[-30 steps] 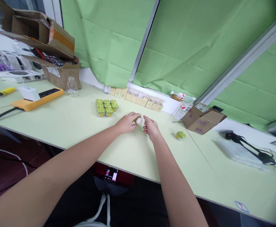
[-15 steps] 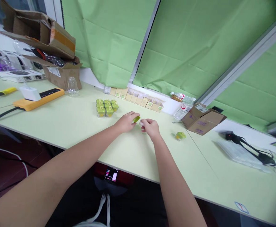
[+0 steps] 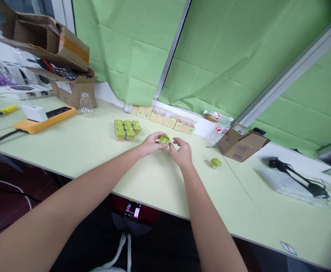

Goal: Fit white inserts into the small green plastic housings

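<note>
My left hand (image 3: 154, 143) grips a small green lid (image 3: 164, 139) by its edge, hollow side turned up toward me. Close by on the right is my right hand (image 3: 181, 152), its thumb and forefinger parted beside the lid's rim. Nothing shows between those fingers; the lower ones are curled and partly hidden. To the left, several small clear containers with green lids (image 3: 127, 130) stand grouped on the table. One more green-lidded container (image 3: 215, 163) sits apart on the right.
A row of small tan boxes (image 3: 165, 118) lines the wall. Plastic bottles (image 3: 217, 133) and an open carton (image 3: 240, 143) stand back right. A yellow power strip (image 3: 45, 120), a clear bottle (image 3: 85, 105) and cardboard boxes (image 3: 74, 88) occupy the left. A phone (image 3: 133, 209) glows below the table edge.
The lid in my left hand has turned so its hollow faces me. My right fingers have parted, and the small whitish piece they held no longer shows in them.
</note>
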A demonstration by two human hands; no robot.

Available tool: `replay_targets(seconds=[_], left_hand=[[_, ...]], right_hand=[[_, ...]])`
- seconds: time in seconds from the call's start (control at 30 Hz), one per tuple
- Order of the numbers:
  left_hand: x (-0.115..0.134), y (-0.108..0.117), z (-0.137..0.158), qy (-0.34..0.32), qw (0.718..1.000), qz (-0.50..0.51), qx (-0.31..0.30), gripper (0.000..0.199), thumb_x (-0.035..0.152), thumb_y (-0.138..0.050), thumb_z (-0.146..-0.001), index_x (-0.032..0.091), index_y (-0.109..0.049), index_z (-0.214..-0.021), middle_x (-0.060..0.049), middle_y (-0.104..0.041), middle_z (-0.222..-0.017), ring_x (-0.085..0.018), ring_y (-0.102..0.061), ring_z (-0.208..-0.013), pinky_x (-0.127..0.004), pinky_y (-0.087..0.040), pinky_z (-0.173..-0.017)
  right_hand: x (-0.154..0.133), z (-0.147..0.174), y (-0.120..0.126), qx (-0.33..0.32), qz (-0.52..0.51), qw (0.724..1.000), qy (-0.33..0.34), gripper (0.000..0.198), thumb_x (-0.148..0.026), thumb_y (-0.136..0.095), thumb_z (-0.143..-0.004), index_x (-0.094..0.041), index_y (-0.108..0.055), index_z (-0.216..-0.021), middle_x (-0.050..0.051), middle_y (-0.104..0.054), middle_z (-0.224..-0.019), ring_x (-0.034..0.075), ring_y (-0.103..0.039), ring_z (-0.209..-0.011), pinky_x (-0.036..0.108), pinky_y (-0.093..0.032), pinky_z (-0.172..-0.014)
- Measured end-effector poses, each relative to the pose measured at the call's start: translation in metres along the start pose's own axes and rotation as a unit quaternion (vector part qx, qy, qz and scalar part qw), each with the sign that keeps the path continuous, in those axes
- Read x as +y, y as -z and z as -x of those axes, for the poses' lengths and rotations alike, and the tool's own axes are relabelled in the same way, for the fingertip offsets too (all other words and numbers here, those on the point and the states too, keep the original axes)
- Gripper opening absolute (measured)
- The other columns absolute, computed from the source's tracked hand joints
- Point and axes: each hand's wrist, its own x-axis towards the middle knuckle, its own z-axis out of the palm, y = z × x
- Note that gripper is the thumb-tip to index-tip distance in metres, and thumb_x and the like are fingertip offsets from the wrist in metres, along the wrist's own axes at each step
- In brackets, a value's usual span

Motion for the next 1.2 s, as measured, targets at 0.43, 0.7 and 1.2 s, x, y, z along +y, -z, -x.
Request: replay_targets(seconds=[0.43, 0.7, 1.2], left_hand=[[0.003, -0.007, 0.001, 0.101, 0.991, 0.081, 0.042, 0.032, 0.017, -0.064, -0.074, 0.02, -0.056, -0.105, -0.001, -0.061, -0.079, -0.009, -0.056, -0.053, -0.021, -0.037, -0.045], [0.006, -0.003, 0.003, 0.053, 0.988, -0.092, 0.116, 0.019, 0.025, -0.071, -0.072, 0.016, -0.065, -0.086, -0.004, -0.066, -0.098, -0.003, -0.045, -0.052, -0.019, -0.036, -0.044], [0.001, 0.004, 0.001, 0.084, 0.995, -0.05, 0.021, 0.022, 0.028, -0.072, -0.074, 0.015, -0.057, -0.066, 0.003, -0.053, -0.05, -0.007, -0.047, -0.044, -0.022, -0.037, -0.048]], right_hand=[[-0.011, 0.0, -0.011, -0.081, -0.218, 0.972, -0.033, 0.013, -0.027, -0.066, -0.078, -0.02, -0.07, -0.089, 0.002, -0.072, -0.085, 0.012, -0.063, -0.075, 0.023, -0.048, -0.069], [-0.006, 0.0, -0.014, -0.013, -0.197, 0.979, -0.049, 0.019, -0.034, -0.066, -0.077, -0.02, -0.072, -0.089, 0.003, -0.072, -0.085, 0.013, -0.059, -0.065, 0.025, -0.048, -0.061], [-0.013, -0.003, 0.001, -0.106, -0.295, 0.943, -0.112, 0.033, -0.042, -0.073, -0.07, -0.019, -0.076, -0.093, 0.005, -0.071, -0.082, 0.015, -0.062, -0.073, 0.03, -0.055, -0.064]])
